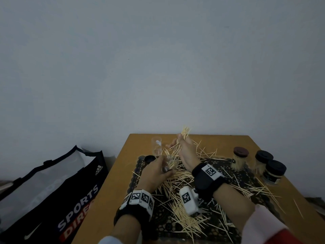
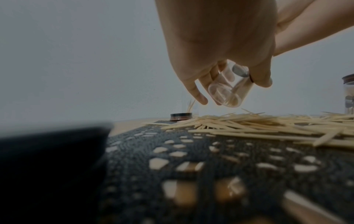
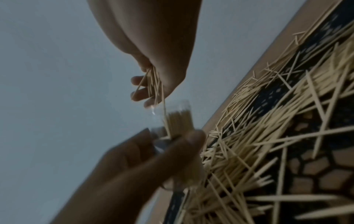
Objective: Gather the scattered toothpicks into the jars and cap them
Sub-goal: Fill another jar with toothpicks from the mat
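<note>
My left hand (image 1: 162, 167) grips a small clear jar (image 1: 171, 162), tilted above the mat; the jar (image 2: 229, 89) has some toothpicks inside. My right hand (image 1: 182, 143) holds a bundle of toothpicks (image 1: 184, 133), fingers curled round them just above the jar's mouth (image 3: 172, 112). Many loose toothpicks (image 1: 182, 213) lie scattered over the black lace mat (image 1: 140, 166) and the wooden table (image 1: 112, 191). An empty clear jar (image 1: 157, 146) stands upright at the back left, with a dark lid (image 1: 149, 159) lying beside it.
Three capped jars full of toothpicks stand at the right: one with a brown cap (image 1: 240, 158), two with black caps (image 1: 263, 161) (image 1: 274, 171). A black sports bag (image 1: 52, 191) sits on the floor left of the table. A grey wall lies behind.
</note>
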A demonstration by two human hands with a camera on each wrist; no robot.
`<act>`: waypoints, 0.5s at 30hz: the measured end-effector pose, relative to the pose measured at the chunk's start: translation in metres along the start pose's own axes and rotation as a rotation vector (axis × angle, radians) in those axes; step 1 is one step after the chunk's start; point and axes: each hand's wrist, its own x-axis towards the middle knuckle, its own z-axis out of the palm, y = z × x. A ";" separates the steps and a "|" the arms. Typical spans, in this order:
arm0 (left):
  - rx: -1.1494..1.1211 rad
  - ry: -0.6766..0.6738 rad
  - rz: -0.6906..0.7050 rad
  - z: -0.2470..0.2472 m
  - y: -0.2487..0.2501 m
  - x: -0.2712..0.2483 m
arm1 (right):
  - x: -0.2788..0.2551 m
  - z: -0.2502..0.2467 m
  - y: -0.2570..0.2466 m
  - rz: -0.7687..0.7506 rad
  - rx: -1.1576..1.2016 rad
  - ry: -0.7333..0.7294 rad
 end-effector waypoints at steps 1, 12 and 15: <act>-0.012 0.010 -0.003 0.000 0.001 0.000 | -0.001 0.002 0.002 -0.014 -0.043 0.009; -0.072 0.053 0.041 -0.003 0.005 -0.001 | -0.017 0.010 0.013 -0.036 -0.212 -0.026; -0.078 0.069 0.031 -0.001 0.002 -0.001 | -0.017 0.010 0.015 -0.068 -0.216 0.012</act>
